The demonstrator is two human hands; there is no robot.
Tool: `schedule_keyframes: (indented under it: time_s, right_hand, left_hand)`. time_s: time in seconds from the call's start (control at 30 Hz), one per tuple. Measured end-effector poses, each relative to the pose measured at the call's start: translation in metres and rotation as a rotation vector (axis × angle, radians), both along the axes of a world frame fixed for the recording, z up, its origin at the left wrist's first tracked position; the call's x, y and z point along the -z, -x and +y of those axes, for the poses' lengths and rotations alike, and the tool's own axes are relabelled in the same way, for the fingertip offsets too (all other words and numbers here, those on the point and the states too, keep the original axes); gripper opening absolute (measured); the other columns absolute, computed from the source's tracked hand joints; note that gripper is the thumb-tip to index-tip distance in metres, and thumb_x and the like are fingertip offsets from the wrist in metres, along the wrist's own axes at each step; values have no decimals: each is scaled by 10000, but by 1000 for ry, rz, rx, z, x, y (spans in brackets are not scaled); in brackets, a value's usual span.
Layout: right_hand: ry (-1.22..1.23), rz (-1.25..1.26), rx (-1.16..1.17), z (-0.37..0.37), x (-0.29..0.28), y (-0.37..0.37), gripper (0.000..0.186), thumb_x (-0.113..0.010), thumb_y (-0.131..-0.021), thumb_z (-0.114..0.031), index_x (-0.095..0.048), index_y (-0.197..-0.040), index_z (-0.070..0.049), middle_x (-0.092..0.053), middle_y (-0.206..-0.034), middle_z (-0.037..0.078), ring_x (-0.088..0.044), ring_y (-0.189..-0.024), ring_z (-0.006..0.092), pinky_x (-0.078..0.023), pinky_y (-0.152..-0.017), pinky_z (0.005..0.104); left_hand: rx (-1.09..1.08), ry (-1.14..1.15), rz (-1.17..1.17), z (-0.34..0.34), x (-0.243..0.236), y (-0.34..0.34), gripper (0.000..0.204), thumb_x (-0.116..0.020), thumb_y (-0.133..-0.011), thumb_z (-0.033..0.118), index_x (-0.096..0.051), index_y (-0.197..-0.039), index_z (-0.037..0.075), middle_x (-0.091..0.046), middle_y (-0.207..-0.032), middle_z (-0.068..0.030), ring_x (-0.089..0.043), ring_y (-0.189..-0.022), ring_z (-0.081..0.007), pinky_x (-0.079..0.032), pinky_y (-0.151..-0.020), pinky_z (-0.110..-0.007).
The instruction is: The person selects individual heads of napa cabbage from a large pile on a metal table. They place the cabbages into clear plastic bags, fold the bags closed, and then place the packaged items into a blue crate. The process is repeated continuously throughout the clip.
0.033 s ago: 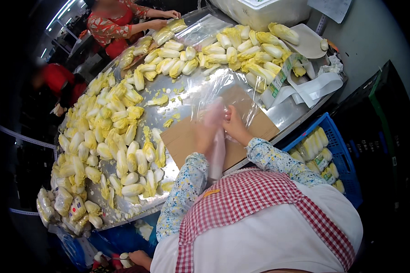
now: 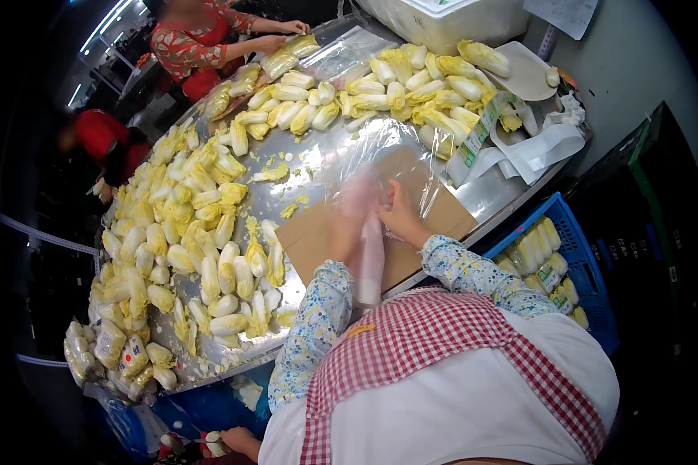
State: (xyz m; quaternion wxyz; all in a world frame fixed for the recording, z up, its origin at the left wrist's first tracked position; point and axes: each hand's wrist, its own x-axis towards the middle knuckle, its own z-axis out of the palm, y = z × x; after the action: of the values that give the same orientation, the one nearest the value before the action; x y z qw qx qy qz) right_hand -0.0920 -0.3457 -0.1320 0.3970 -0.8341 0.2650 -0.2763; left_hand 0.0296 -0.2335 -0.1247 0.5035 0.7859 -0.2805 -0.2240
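Observation:
My right hand (image 2: 403, 213) has its fingers pinched on a thin, clear plastic bag (image 2: 419, 163) above a brown cardboard sheet (image 2: 446, 213) on the steel table (image 2: 283, 147). My left hand (image 2: 343, 229) is beside a long, pale pink, translucent plastic piece (image 2: 370, 267) that lies across the cardboard; its fingers are blurred and hidden behind the plastic. Loose pale yellow napa cabbage hearts (image 2: 209, 271) lie to the left of the cardboard, with scattered leaf scraps among them.
A blue crate (image 2: 597, 294) of wrapped cabbages stands at right, near stacked black crates (image 2: 644, 225). A foam box (image 2: 442, 19) and a white tray (image 2: 523, 74) sit at back. Co-workers (image 2: 186, 46) work at left, another's hand (image 2: 240, 440) at bottom. Bagged cabbages (image 2: 108, 341) sit at near left.
Both my hands and the plastic between them have shifted very slightly. Nothing else has visibly changed apart from a slight shift of the view.

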Motion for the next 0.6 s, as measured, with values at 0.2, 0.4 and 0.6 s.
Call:
schedule_keyframes:
  time_s: [0.2, 0.4, 0.6]
  right_hand:
    - [-343, -166, -350, 3, -73, -23, 393, -624, -906, -166, -528, -1268, -48, -597, -1073, 159, -602, -993, 299, -492, -856, 397]
    - [319, -160, -470, 8, -80, -77, 340, -651, -851, -126, -574, -1170, -36, -594, -1085, 192, -575, -1006, 379, -477, -882, 434]
    - [302, -254, -593, 41, -116, -93, 379, -652, -842, -149, -575, -1189, -19, -621, -1103, 198, -589, -1040, 379, -475, -914, 428]
  left_hand:
    - [-34, 688, 930, 24, -73, -1, 489, -605, -859, 48, -493, -1329, -28, -598, -1241, -200, -628, -1094, -280, -519, -907, -370]
    - [-36, 865, 1064, 54, -91, -12, 450, -588, -854, 42, -495, -1288, -33, -596, -1199, -197, -620, -1057, -288, -510, -887, -378]
    - [-121, 921, 998, 85, -91, -25, 411, -571, -848, 35, -498, -1247, -38, -595, -1157, -193, -613, -1021, -296, -502, -868, -386]
